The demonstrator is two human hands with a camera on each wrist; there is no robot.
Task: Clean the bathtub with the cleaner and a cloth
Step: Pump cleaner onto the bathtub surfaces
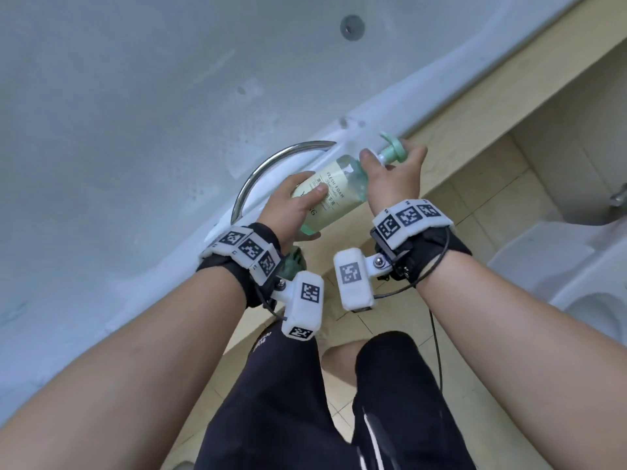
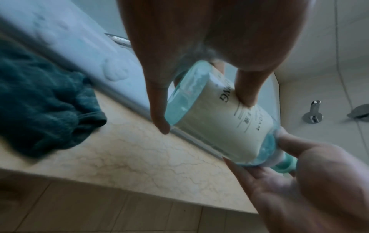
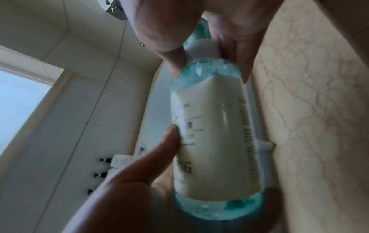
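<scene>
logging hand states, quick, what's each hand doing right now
Left hand: closed round the lower body of the cleaner bottle, holding it tilted.
Right hand: closed at the bottle's neck, fingers just under the pump head.

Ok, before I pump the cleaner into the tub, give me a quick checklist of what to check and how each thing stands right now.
1. Bottle body held: ok, left hand grips its lower half.
2. Pump head reachable: ok, right hand holds the neck just below it.
3. Nozzle aimed into the bathtub: cannot tell; the bottle is tilted, the pump over the tub's rim.
4. Cleaner left in bottle: ok, liquid shows through the clear ends.
5. Cloth in reach: ok, the dark green one lies on the marble ledge beside the tub.
</scene>
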